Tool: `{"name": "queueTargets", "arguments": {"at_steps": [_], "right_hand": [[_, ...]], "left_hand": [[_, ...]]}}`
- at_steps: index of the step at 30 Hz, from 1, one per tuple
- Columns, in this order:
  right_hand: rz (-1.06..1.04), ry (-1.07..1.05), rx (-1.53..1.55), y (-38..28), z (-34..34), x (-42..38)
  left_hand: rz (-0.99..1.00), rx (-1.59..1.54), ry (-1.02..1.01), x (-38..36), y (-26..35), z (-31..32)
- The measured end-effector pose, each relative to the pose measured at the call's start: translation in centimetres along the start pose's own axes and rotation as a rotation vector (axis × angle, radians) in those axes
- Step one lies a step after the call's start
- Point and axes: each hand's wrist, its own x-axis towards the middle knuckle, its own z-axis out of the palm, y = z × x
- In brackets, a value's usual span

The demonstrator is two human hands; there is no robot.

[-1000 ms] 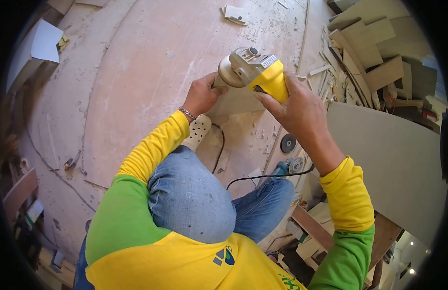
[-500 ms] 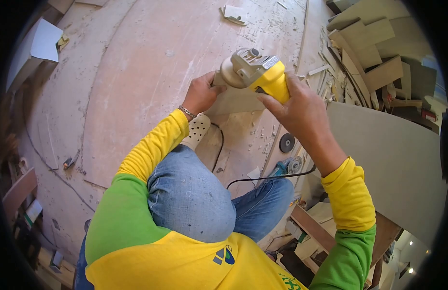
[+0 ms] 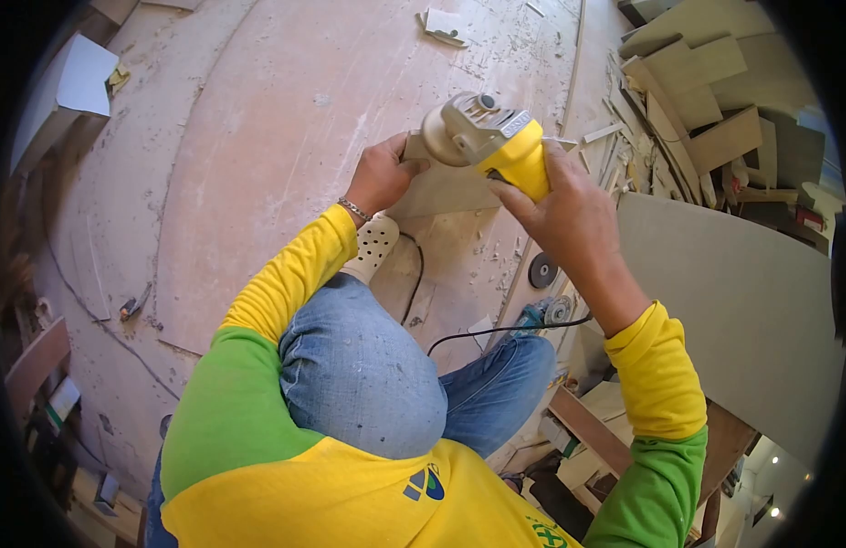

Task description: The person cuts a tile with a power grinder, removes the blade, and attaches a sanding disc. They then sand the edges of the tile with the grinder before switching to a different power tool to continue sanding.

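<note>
My right hand (image 3: pixel 562 212) grips the yellow body of an angle grinder (image 3: pixel 488 137), whose grey metal head sits over the far edge of a small grey board piece (image 3: pixel 446 188). My left hand (image 3: pixel 383 175) presses down on the left end of that board piece, fingers curled on its edge right beside the grinder head. The piece lies flat on a large dusty plywood sheet (image 3: pixel 277 137). The grinder's black cord (image 3: pixel 496 331) trails back over my knee. The disc itself is hidden under the guard.
A loose grinding disc (image 3: pixel 542 270) and a second, teal power tool (image 3: pixel 541 313) lie right of my knee. A big grey panel (image 3: pixel 742 301) leans at right. Offcuts and board scraps (image 3: pixel 697 100) pile at the upper right. A white box (image 3: pixel 76 87) stands upper left.
The grinder has shifted slightly to the right and down along the board piece's edge with my right hand. My left hand has stayed on the piece.
</note>
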Motion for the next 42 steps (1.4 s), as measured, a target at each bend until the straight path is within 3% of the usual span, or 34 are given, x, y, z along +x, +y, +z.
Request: {"name": "queueTargets", "arguments": {"at_steps": [9, 12, 19, 24, 26, 30, 37, 41, 42], "right_hand": [[0.03, -0.067, -0.01, -1.5, -0.1, 0.2], [0.029, 0.003, 0.02, 0.2, 0.3, 0.1], [0.046, -0.006, -0.04, 0.8, 0.3, -0.6], [-0.006, 0.036, -0.007, -0.8, 1.1, -0.7], [0.008, 0.031, 0.006, -0.2, 1.2, -0.8], [0.173, 0.006, 0.012, 3.5, 0.7, -1.4], [0.461, 0.015, -0.097, 11.3, 0.5, -2.6], [0.659, 0.07, 0.028, 16.2, 2.5, -5.3], [0.774, 0.119, 0.247, 16.9, 3.3, -6.5]], "left_hand": [[0.104, 0.071, 0.057, 0.3, -1.2, 0.4], [-0.018, -0.008, 0.001, 0.0, 0.2, -0.1], [-0.029, -0.066, -0.007, 0.3, -0.6, 0.2], [0.093, 0.086, 0.06, 0.6, -1.2, 0.3], [0.036, 0.027, 0.022, 0.5, -0.6, 0.1], [-0.022, -0.124, -0.013, 0.7, -0.9, 0.2], [-0.077, -0.114, -0.073, 0.8, 0.0, -0.2], [-0.068, -0.103, -0.058, 2.8, -1.6, -0.5], [-0.029, -0.081, -0.033, 3.8, -2.7, -0.6]]}}
